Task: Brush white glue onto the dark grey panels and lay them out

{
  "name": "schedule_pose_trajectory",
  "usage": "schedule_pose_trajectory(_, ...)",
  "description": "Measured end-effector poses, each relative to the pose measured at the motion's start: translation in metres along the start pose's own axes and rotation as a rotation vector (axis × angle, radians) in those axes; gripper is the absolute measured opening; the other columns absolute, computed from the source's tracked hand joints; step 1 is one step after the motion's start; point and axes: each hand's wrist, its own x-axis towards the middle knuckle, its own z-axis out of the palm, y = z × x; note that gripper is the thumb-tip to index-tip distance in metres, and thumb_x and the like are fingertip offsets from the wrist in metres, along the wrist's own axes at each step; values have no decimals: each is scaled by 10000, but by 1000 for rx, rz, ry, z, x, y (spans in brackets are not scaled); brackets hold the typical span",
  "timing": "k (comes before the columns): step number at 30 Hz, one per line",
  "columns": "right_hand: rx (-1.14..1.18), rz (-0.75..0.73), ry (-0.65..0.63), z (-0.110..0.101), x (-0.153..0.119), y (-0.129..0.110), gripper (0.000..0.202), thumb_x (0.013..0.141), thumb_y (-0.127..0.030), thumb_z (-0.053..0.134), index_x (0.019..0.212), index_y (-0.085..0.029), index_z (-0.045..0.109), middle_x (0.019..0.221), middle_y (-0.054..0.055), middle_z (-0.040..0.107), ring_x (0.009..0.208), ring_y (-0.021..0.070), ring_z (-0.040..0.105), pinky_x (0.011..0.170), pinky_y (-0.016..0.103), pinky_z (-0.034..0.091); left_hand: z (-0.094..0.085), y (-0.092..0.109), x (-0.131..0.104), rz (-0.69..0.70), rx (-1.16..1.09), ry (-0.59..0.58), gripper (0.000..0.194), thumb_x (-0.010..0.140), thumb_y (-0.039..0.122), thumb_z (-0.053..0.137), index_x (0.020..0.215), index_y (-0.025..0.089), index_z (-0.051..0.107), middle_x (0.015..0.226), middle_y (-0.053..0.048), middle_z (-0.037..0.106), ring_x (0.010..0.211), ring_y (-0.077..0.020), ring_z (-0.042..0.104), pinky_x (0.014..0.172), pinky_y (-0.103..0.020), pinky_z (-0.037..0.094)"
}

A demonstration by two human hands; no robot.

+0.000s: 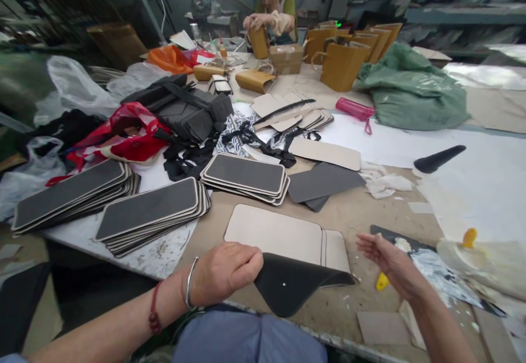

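My left hand (228, 272) is closed on one end of a black leather-like panel (293, 286) at the front of the table. The panel bends up, its far edge resting against a beige panel (275, 228) that lies flat. Another beige piece (336, 248) lies at that panel's right end. To the right my right hand (386, 256) hovers with its fingers stretched out and nothing in them. Close below its palm shows a yellow handle (382, 281), mostly hidden. Behind that hand lies a black board (386, 234) with a whitish smear on it.
Stacks of black panels with beige rims (148, 206) stand along the left. Loose dark pieces (324, 185) lie behind the beige panel. A tub with a yellow-handled tool (469, 237) sits right. Across the table a person (273, 12) handles a tan bag (258, 42).
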Motion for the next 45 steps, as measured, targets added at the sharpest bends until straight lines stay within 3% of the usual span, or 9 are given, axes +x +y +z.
schedule_pose_trajectory(5,-843,-467,-350,71,31,-63,385,841,-501,400,907,-182,605,733,44,600,675,177,547,648,298,442,-6,4,5,4,6,-20,197,838,107,375,999,116,487,765,-99,654,717,-139,615,641,-241,528)
schedule_pose_trajectory(8,-1156,-698,-547,124,48,-48,433,853,-430,430,1175,-150,504,891,98,602,795,216,565,731,335,438,-17,9,7,10,25,-16,176,832,105,374,940,83,512,749,-116,661,698,-153,616,616,-253,532)
schedule_pose_trajectory(12,-1369,-720,-687,141,64,-7,497,841,-392,470,1304,-224,398,1030,123,560,821,232,578,722,350,452,-44,16,-2,-58,81,-15,185,816,92,393,930,90,539,797,-106,678,777,-158,614,703,-258,525)
schedule_pose_trajectory(15,-1130,-594,-650,131,64,-4,476,848,-441,425,1273,-225,447,1051,118,571,886,235,566,831,394,421,-69,21,-12,-164,100,-21,238,827,115,374,1005,106,532,829,-90,676,804,-150,609,729,-226,501)
schedule_pose_trajectory(22,45,103,-676,138,22,-29,635,817,-653,283,1060,-181,633,1088,108,619,1057,247,530,954,392,353,-113,13,-19,-485,90,-2,262,838,92,313,994,170,509,700,-11,634,576,-103,579,553,-176,462)
schedule_pose_trajectory(27,504,157,-679,168,3,-17,811,634,-820,333,982,-172,674,1019,138,647,1055,298,529,962,438,332,-130,-13,-36,-818,8,-3,217,856,208,341,844,182,556,641,13,583,590,-100,552,565,-186,418)
schedule_pose_trajectory(34,284,162,-464,238,4,-24,437,605,-438,741,956,-192,657,922,64,676,882,247,600,793,389,460,-121,-54,-114,-1338,-432,269,247,775,394,446,662,179,493,587,44,480,548,-105,455,517,-216,377)
schedule_pose_trajectory(40,-80,-4,-508,290,27,-57,433,610,-499,689,878,-160,660,744,32,663,682,194,588,623,302,459,-86,-63,-201,-1579,-823,688,326,647,486,572,709,173,507,620,31,547,641,-154,542,637,-286,448)
schedule_pose_trajectory(45,-287,-162,-611,334,49,-84,364,632,-530,643,671,-170,615,617,3,609,644,187,563,623,297,450,-66,-64,-241,-1635,-965,963,391,591,469,643,800,154,545,656,5,613,646,-172,583,667,-310,460)
